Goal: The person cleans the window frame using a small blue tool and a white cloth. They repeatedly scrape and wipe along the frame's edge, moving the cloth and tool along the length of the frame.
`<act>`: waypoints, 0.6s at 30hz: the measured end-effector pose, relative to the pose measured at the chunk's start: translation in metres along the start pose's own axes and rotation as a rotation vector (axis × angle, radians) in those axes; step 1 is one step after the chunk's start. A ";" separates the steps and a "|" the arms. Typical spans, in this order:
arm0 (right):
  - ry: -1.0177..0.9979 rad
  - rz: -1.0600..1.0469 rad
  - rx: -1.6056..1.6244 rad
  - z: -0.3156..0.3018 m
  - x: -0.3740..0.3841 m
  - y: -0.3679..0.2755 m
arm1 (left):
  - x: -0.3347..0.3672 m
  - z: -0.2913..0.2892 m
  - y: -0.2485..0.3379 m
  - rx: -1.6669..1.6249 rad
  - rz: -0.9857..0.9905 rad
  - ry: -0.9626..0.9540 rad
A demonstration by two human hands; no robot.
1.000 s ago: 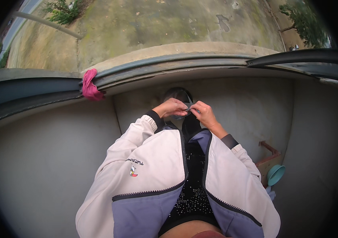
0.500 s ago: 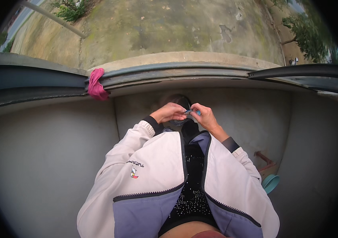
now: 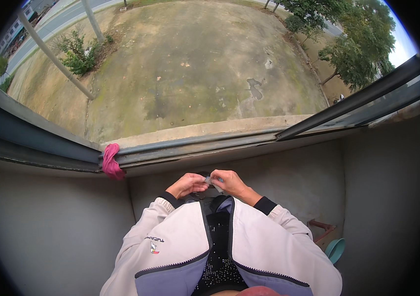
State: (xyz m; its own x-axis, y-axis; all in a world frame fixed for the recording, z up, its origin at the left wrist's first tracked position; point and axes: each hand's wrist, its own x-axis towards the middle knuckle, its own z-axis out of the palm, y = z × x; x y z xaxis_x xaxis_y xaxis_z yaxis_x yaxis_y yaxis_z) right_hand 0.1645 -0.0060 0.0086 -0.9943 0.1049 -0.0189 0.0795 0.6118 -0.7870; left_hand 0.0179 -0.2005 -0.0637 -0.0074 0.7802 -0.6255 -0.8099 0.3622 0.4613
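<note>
Close together in front of my jacket, my left hand (image 3: 188, 185) and my right hand (image 3: 229, 182) both pinch a small pale, crinkled packet (image 3: 208, 181). It looks like a thin sachet, but its kind is too small to make out. A bit of blue shows by the right fingers. Behind and below the hands is a dark, rounded thing, mostly covered by my fingers and cuffs.
Ahead runs a window sill with metal sliding tracks (image 3: 195, 148). A pink cloth (image 3: 112, 162) hangs over its left part. Low at the right are a teal bowl (image 3: 335, 250) and a reddish-brown bracket (image 3: 322, 228). Outside lies a mossy concrete yard (image 3: 180, 74).
My view has tilted up and turned, showing more of the yard. The hands stay close together on the small packet; its pale part now shows more and the blue less.
</note>
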 end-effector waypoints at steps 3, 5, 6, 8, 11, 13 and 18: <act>0.001 0.009 -0.044 -0.006 0.002 0.001 | -0.001 0.004 0.007 0.080 0.011 -0.019; 0.001 -0.010 -0.056 -0.009 0.006 0.004 | 0.000 0.006 0.011 0.104 0.018 -0.019; -0.001 -0.022 -0.052 -0.010 0.006 0.005 | 0.000 0.008 0.012 0.098 0.020 -0.019; 0.010 -0.024 -0.028 -0.012 0.008 0.007 | 0.001 0.011 0.013 0.098 0.026 -0.015; 0.000 -0.023 0.004 -0.017 0.011 0.010 | 0.003 0.014 0.016 0.096 0.038 -0.001; -0.009 -0.045 -0.005 -0.019 0.013 0.013 | 0.005 0.015 0.017 0.087 0.060 0.007; -0.015 -0.163 -0.081 -0.015 0.012 0.021 | 0.011 0.015 0.011 0.111 0.060 0.087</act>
State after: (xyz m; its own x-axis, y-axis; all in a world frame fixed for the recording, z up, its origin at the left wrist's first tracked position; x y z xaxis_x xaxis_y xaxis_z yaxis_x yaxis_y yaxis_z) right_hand 0.1553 0.0200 0.0014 -0.9954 -0.0124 0.0949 -0.0779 0.6810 -0.7281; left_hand 0.0181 -0.1802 -0.0559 -0.1088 0.7564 -0.6450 -0.7368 0.3742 0.5631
